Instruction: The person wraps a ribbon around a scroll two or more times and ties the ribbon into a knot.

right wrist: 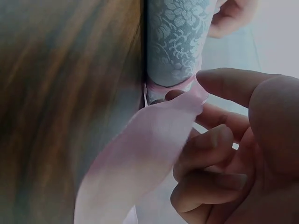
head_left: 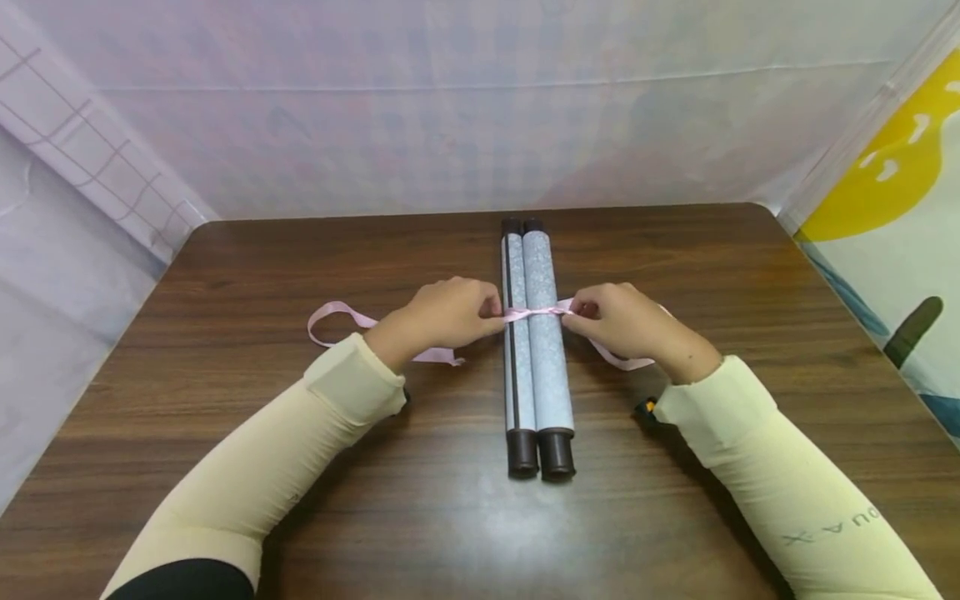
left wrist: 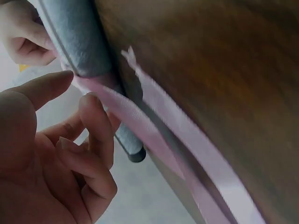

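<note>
A double-rolled scroll (head_left: 549, 367) in pale blue floral fabric, with dark brown end knobs, lies lengthwise on the table (head_left: 225, 417). A pink ribbon (head_left: 538, 312) runs across its middle, twisted together on top. My left hand (head_left: 457, 312) pinches the ribbon at the scroll's left edge. On the other side, my right hand (head_left: 618, 317) pinches it between thumb and forefinger. In the right wrist view the ribbon (right wrist: 140, 140) hangs in a wide band from the fingertips. Loose ribbon tails (left wrist: 187, 130) trail beneath the left hand in the left wrist view.
A pale curtain (head_left: 450, 125) stands along the table's far edge. Patterned cloth with a yellow shape (head_left: 885, 175) hangs at the right, and grid-patterned cloth (head_left: 67, 125) at the left. Small dark straps show under both cuffs.
</note>
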`<state>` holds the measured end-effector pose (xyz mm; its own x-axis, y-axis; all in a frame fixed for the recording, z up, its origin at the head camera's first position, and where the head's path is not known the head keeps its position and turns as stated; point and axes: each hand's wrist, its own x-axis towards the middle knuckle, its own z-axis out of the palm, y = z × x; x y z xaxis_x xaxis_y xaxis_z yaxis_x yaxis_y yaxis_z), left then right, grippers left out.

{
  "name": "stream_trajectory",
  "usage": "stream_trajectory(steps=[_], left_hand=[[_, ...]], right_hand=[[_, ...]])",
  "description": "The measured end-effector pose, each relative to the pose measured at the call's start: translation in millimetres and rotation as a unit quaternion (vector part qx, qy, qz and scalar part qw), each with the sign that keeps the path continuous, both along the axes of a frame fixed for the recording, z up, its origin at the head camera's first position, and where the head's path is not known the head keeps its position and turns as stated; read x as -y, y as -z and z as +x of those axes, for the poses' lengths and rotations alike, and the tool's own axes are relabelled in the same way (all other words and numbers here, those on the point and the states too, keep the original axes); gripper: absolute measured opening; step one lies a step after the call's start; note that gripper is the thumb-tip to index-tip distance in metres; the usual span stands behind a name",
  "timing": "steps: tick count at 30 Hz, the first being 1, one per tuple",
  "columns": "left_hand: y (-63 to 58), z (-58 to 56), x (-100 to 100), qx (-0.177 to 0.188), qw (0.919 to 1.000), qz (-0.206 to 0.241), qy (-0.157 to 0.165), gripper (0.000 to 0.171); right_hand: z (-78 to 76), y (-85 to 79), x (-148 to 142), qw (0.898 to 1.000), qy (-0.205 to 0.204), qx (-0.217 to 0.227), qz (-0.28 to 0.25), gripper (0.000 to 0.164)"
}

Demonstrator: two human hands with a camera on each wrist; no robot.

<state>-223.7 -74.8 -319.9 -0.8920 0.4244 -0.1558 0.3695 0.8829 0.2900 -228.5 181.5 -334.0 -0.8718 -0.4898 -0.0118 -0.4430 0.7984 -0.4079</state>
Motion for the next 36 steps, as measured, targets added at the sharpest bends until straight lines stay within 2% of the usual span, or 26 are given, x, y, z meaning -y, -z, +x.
stream_trajectory(steps=[5, 10, 21, 31, 36], left_hand=[[4.4, -0.5, -8.0, 0.009, 0.9999, 0.01, 0.0, 0.027], [4.6, -0.4, -6.7, 0.008, 0.9998, 0.018, -0.005, 0.027], [1.1, 0.6, -4.1, -0.004, 0.9999, -0.012, -0.002, 0.027], [5.6, 3.9, 3.6, -0.001, 0.9997, 0.013, -0.019, 0.022], [4.3, 4.9, 4.1, 0.004, 0.9997, 0.019, -0.018, 0.014]], right_hand=[[1.9, 0.5, 0.7, 1.0, -0.003, -0.004, 0.003, 0.032], [2.1, 1.0, 0.3, 1.0, -0.003, -0.012, 0.006, 0.035], [2.3, -2.9, -2.3, 0.998, 0.007, -0.028, 0.057, 0.025], [1.6, -0.1, -3.6, 0.999, -0.009, -0.038, 0.023, 0.027], [4.9, -3.0, -6.9, 1.0, -0.007, -0.019, 0.017, 0.024]])
